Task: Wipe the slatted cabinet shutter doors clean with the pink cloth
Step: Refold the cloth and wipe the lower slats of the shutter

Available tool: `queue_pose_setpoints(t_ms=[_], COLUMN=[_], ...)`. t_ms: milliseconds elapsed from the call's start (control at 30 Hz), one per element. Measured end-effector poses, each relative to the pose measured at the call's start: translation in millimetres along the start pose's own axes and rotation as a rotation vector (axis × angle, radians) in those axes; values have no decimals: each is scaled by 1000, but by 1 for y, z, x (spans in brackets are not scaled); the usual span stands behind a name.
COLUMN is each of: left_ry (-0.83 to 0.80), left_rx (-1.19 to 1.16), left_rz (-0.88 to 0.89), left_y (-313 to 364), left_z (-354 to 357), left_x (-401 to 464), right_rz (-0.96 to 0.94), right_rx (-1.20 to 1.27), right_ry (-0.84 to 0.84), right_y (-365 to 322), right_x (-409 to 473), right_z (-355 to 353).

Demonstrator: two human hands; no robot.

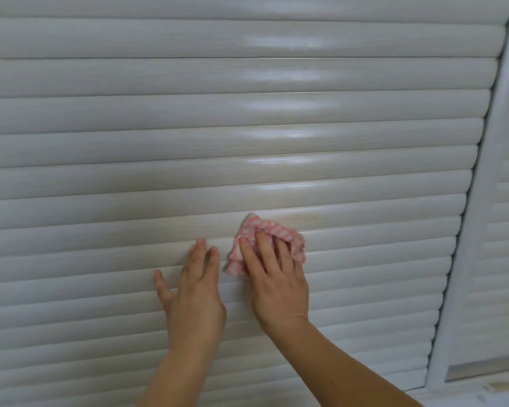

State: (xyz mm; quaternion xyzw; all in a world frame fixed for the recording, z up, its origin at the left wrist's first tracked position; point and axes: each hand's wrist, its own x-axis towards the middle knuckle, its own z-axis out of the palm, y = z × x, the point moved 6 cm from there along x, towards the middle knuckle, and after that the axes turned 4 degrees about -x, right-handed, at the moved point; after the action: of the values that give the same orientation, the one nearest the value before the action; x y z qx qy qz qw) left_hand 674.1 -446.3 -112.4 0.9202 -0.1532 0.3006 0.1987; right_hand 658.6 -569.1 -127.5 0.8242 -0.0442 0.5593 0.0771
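Mid-door on the slatted shutter [247, 136], right hand [276, 277] presses the bunched pink cloth [266, 240] w/ curled fingers, left hand [193, 286] flat, fingers spread, bracing beside it; risk: cloth rides slat crests, grooves and yellowish stain [312, 220] get missed.

pink cloth [265, 242] partly under right hand [276, 280] | forearms cut off below
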Motion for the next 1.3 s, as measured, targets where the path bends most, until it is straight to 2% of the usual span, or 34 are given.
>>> queue_pose_setpoints(t_ms=[67,167,300,400,467,600,767,933,1067,1167,1233,1300], left_ry=[43,-5,-82,-93,-62,37,101,-61,-75,-63,-68,-81], left_rx=[36,56,81,64,18,3,85,160,171,141,133,113], left_rz=[47,64,37,2,-3,36,88,-26,-44,-63,-83,-111], left_y=[-7,-5,-2,-2,-2,-3,-9,-12,-11,-9,-6,-3], left_z=[5,0,-6,-7,-7,-4,3,10,8,8,9,11], left_x=[-1,-2,-4,-3,-3,-1,-2,-10,-11,-11,-11,-11], right_rz=[-47,-23,267,468,388,-43,-153,57,435,693,653,402], right_rx=[-30,-12,78,122,78,51,15,36,152,230,219,174], right_ry=[-25,-3,21,38,36,63,74,149,109,156,172,137], right_y=[11,39,78,79,56,-6,8,78,133,130,104,63], right_x=[-3,-6,-17,-19,-12,6,26,20,13,17,22,25], right_z=[2,3,0,2,3,-1,-4,-6,-9,-11,-12,-8])
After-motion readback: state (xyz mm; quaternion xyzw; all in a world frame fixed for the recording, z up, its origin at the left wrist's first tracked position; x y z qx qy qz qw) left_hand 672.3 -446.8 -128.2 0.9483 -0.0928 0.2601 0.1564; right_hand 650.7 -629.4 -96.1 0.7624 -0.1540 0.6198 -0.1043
